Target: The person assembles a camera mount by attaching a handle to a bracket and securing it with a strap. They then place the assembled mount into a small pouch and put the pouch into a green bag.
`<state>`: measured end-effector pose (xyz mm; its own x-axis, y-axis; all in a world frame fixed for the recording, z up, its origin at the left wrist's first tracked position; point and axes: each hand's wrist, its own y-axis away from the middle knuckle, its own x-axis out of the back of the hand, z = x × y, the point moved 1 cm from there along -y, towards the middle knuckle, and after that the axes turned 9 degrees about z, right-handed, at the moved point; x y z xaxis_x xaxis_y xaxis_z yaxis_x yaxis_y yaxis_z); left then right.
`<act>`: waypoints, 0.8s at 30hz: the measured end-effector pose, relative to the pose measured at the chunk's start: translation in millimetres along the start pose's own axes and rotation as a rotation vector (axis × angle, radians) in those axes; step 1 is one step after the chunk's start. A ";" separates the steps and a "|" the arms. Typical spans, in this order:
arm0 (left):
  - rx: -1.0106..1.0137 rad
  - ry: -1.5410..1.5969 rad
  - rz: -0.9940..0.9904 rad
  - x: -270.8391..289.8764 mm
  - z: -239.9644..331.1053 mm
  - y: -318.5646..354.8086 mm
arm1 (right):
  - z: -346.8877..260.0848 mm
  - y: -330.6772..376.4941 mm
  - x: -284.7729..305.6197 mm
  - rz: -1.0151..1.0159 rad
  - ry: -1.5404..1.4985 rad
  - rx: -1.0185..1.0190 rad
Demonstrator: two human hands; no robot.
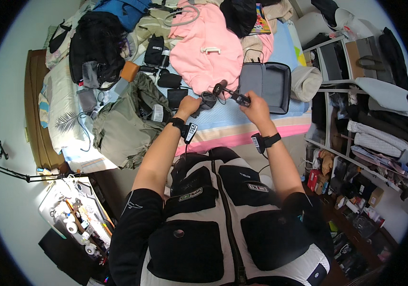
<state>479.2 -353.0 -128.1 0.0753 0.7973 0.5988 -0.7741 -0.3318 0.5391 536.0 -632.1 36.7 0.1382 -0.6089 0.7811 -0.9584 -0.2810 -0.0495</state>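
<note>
Evidently the right hand [257, 111] is closed round a stiff-looking gadget [240, 98] over the bed [204, 125], near the case [286, 90]; the left hand [189, 105] pinches a pouch [208, 99], probably soft. Both seem light; the gadget's thick end suits gripping

L hand [189, 107] at dk grey pouch [207, 100], R hand [258, 110] w/ blk gadget [240, 99], 1 open case [276, 88] nearby

1. Bare hands [257, 109]: two.
2. Wrist-worn devices [191, 133]: two.
3. Open grey-lined case [277, 90]: one.
4. White handle-shaped piece [210, 49]: one.
5. Orange block [129, 71]: one.
6. Jointed boom arm [15, 173]: one.
7. Large black front pockets [185, 250]: four.
8. Olive-grey bag [123, 131]: one.
9. Blue bag [125, 14]: one.
</note>
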 end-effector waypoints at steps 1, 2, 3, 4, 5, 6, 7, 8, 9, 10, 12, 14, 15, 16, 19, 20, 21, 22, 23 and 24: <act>-0.042 -0.108 0.067 -9.5 0.3 -9.7 | 11.2 -1.9 -9.9 -0.033 -0.092 -0.040; -0.053 -0.227 0.083 -17.9 0.9 -15.8 | 21.0 -3.1 -20.3 -0.073 -0.192 -0.128; 0.150 -0.123 0.062 -23.4 -0.1 -21.7 | 30.2 -3.9 -30.9 -0.100 -0.307 -0.193; 0.157 -0.126 0.081 -28.3 1.1 -25.2 | 39.8 -4.9 -39.8 -0.141 -0.396 -0.302; 0.163 -0.132 0.097 -32.5 2.0 -26.2 | 49.2 -5.1 -45.4 -0.252 -0.545 -0.415; 0.162 -0.140 0.129 -36.5 2.6 -25.5 | 56.1 -5.7 -51.3 -0.278 -0.604 -0.434; 0.169 -0.133 0.140 -38.9 3.2 -25.6 | 60.7 -7.0 -57.6 -0.303 -0.664 -0.451; 0.162 -0.115 0.142 -41.7 2.8 -23.2 | 64.6 -7.3 -62.2 -0.332 -0.709 -0.495; 0.147 -0.100 0.163 -42.7 2.8 -22.1 | 67.3 -8.6 -64.4 -0.371 -0.723 -0.472; 0.130 -0.084 0.188 -42.3 2.0 -21.2 | 69.4 -10.8 -66.3 -0.413 -0.718 -0.469; 0.055 0.021 0.229 -39.4 -0.4 -16.6 | 71.4 -16.7 -69.1 -0.522 -0.655 -0.457; 0.023 0.141 0.229 -34.6 -4.5 -7.0 | 72.3 -22.6 -70.4 -0.655 -0.537 -0.437; 0.041 0.213 0.189 -32.0 -7.0 -1.3 | 71.9 -24.7 -71.8 -0.694 -0.479 -0.417; 0.001 0.250 0.181 -30.0 -8.6 5.0 | 71.6 -26.6 -73.3 -0.731 -0.420 -0.396; -0.042 0.371 0.129 -31.6 -13.4 24.3 | 65.8 -26.2 -80.4 -0.727 -0.340 -0.235; -0.045 0.402 0.143 -31.7 -15.7 28.0 | 63.3 -25.1 -82.5 -0.716 -0.301 -0.192; -0.037 0.435 0.142 -32.9 -18.3 31.1 | 61.1 -24.6 -84.0 -0.727 -0.297 -0.168; -0.020 0.468 0.141 -34.4 -20.8 33.4 | 58.6 -24.0 -85.2 -0.751 -0.264 -0.171; 0.002 0.541 0.115 -35.4 -23.6 35.1 | 55.8 -24.1 -85.8 -0.769 -0.227 -0.176; -0.005 0.555 0.120 -36.0 -25.5 35.8 | 52.5 -25.1 -85.6 -0.781 -0.209 -0.146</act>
<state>432.8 -380.7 -145.5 -0.3540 0.9002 0.2537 -0.7599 -0.4350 0.4831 561.4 -611.8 -61.5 0.8086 -0.4074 0.4244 -0.5878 -0.5906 0.5529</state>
